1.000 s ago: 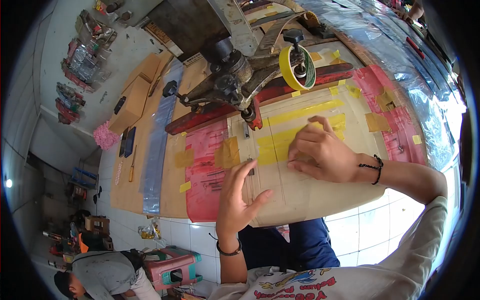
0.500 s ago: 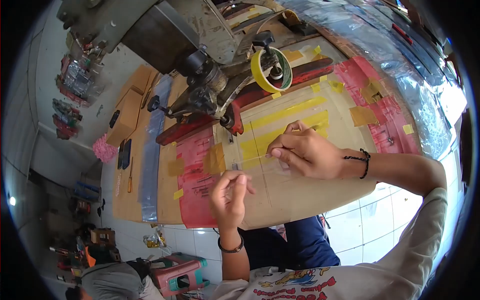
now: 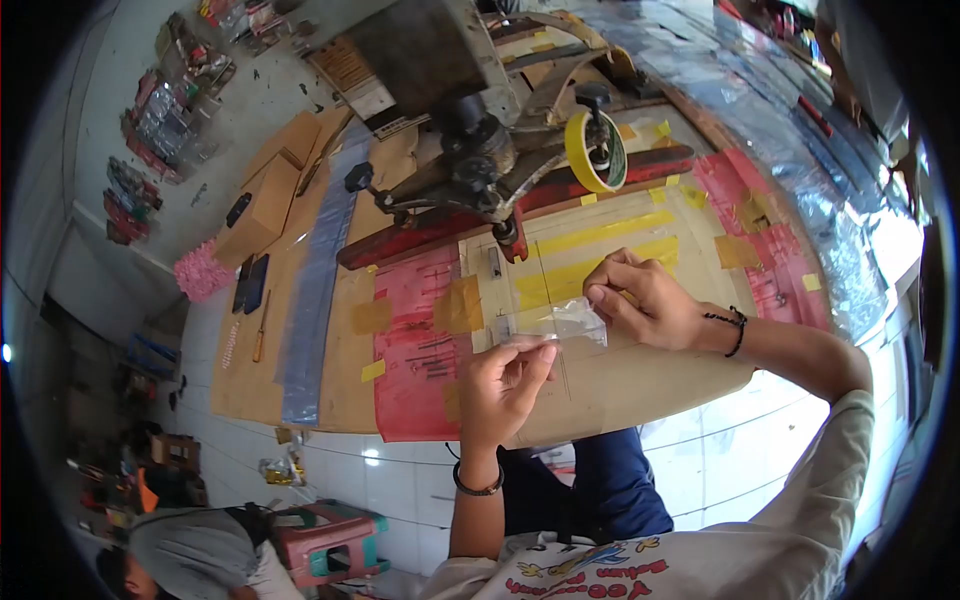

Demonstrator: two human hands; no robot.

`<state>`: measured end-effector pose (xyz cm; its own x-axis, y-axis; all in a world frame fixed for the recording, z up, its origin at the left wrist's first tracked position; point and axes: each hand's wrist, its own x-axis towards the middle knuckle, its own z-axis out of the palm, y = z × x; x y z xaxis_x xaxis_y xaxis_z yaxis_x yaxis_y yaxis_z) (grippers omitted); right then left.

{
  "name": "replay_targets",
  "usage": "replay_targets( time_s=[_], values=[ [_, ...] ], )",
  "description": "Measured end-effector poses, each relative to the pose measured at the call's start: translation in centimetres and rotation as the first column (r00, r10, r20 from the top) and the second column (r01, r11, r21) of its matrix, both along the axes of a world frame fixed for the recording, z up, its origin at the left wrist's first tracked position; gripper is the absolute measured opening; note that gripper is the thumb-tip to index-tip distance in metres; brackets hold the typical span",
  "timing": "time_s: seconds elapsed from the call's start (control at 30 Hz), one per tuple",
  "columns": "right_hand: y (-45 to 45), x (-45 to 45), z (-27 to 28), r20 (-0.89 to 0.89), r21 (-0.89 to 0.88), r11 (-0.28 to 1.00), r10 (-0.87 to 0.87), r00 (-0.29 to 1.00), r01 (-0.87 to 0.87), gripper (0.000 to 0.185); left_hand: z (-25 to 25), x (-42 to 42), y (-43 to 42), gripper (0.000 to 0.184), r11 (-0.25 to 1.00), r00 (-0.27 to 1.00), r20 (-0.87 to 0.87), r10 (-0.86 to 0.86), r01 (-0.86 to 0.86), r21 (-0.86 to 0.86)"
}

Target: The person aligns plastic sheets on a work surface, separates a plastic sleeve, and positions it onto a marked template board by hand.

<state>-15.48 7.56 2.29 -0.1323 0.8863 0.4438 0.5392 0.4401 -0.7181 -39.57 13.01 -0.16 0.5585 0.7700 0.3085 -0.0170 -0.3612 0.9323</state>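
Nearest the body, the left hand (image 3: 510, 388) pinches the near edge of a clear plastic film (image 3: 578, 321), which spans away rightward, long axis unclear, to the right hand's (image 3: 648, 305) equally narrow grip, above the cream sheet (image 3: 640, 388), short of the red bar (image 3: 402, 240).

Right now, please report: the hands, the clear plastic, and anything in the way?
Left hand, right hand: both pinching clear plastic. Plastic spans between them, over beige sheet. Red bar beyond, not touching hands.

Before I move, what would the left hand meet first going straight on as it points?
Probably the clear plastic piece, just ahead of the left hand; any gap between them is unclear.
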Motion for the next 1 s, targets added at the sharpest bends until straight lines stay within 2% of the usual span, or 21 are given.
replay_targets(
  time_s=[0.13, 0.23, 0.27, 0.33, 0.43, 0.47, 0.5, 0.53, 0.57, 0.6, 0.63, 0.67, 0.7, 0.73, 0.77, 0.8, 0.83, 0.9, 1.0],
  values=[
    [-0.2, -0.2, -0.5, 0.035, -0.005, 0.999, -0.046, 0.998, 0.046, 0.016, 0.1, -0.1, 0.0, 0.023, 0.999, 0.999, -0.017, -0.039, 0.039, -0.018],
    [-0.8, -0.5, 0.1, 0.011, -0.141, 0.986, -0.084, 0.996, 0.084, 0.017, -0.1, -0.3, 0.4, 0.026, 0.998, 0.996, -0.069, -0.052, 0.053, 0.015],
    [-1.0, -0.9, 0.4, 0.027, -0.134, 0.985, -0.103, 0.994, 0.105, 0.018, 0.3, -0.3, 0.3, 0.026, 0.997, 0.994, -0.071, -0.078, 0.077, -0.012],
    [-1.6, -1.4, 0.8, 0.061, -0.126, 0.98, -0.15, 0.987, 0.157, 0.019, -0.3, -0.3, 0.4, 0.026, 0.996, 0.996, 0.018, -0.087, 0.088, -0.028],
    [-5.7, -4.0, 4.1, 0.367, 0.23, 0.939, -0.327, 0.871, 0.255, 0.026, 0.2, -0.7, 0.0, 0.025, 0.981, 0.973, 0.192, -0.129, 0.154, -0.12],
    [-7.9, -4.6, 3.5, 0.185, 0.177, 0.928, -0.359, 0.915, 0.329, 0.043, 0.5, -0.8, -0.4, 0.025, 0.97, 0.955, 0.263, -0.136, 0.183, -0.161],
    [-9.8, -5.3, 2.0, -0.127, 0.118, 0.931, -0.33, 0.935, 0.345, 0.06, 0.8, -1.2, -0.5, 0.026, 0.967, 0.948, 0.27, -0.168, 0.211, -0.14],
    [-10.5, -8.0, -1.0, -0.603, 0.133, 0.894, -0.27, 0.751, 0.428, 0.07, 1.3, -2.0, -0.5, 0.026, 0.964, 0.941, 0.272, -0.199, 0.239, -0.119],
    [-10.8, -10.6, -3.0, -0.681, 0.169, 0.841, -0.278, 0.678, 0.514, 0.071, 2.0, -2.4, -0.7, 0.026, 0.959, 0.935, 0.264, -0.235, 0.267, -0.092],
    [-11.3, -12.2, -4.5, -0.588, 0.15, 0.854, -0.328, 0.739, 0.498, 0.07, 3.2, -2.6, -1.6, 0.027, 0.956, 0.902, 0.355, -0.248, 0.286, -0.059],
    [-11.7, -14.7, -4.8, -0.578, 0.053, 0.889, -0.344, 0.74, 0.455, 0.064, 4.0, -3.4, -2.2, 0.026, 0.96, 0.867, 0.445, -0.225, 0.275, -0.051],
    [-12.1, -16.3, -6.1, -0.565, -0.083, 0.96, -0.265, 0.781, 0.266, 0.048, 5.0, -3.8, -2.8, 0.024, 0.962, 0.823, 0.525, -0.22, 0.272, -0.024],
    [-12.4, -17.9, -6.9, -0.539, -0.108, 0.987, -0.161, 0.827, 0.122, 0.029, 6.6, -4.8, -3.2, 0.022, 0.964, 0.74, 0.626, -0.246, 0.255, 0.077],
    [-12.8, -19.6, -9.1, -0.523, -0.172, 0.985, -0.113, 0.845, 0.025, 0.017, 8.7, -5.6, -3.5, 0.02, 0.953, 0.619, 0.725, -0.301, 0.228, 0.201],
    [-12.7, -20.7, -12.9, -0.386, -0.134, 0.989, 0.004, 0.923, -0.061, 0.016, 11.2, -6.5, -3.7, 0.018, 0.923, 0.459, 0.801, -0.384, 0.184, 0.337],
    [-12.8, -21.5, -14.8, -0.429, -0.21, 0.96, 0.082, 0.9, -0.187, 0.017, 13.7, -7.8, -4.0, 0.016, 0.891, 0.34, 0.824, -0.453, 0.152, 0.428],
    [-13.0, -22.5, -18.1, -0.427, -0.253, 0.946, 0.077, 0.901, -0.201, 0.018, 16.0, -9.5, -4.6, 0.014, 0.869, 0.288, 0.82, -0.495, 0.141, 0.475],
    [-12.9, -22.2, -22.5, -0.261, -0.374, 0.909, 0.086, 0.961, -0.183, 0.02, 19.1, -13.3, -5.5, 0.021, 0.858, 0.294, 0.807, -0.512, 0.129, 0.497],
    [-12.1, -22.5, -27.1, -0.035, -0.541, 0.841, -0.019, 0.999, -0.003, 0.021, 21.1, -17.1, -6.7, 0.021, 0.745, 0.348, 0.707, -0.616, -0.036, 0.667]
  ],
)
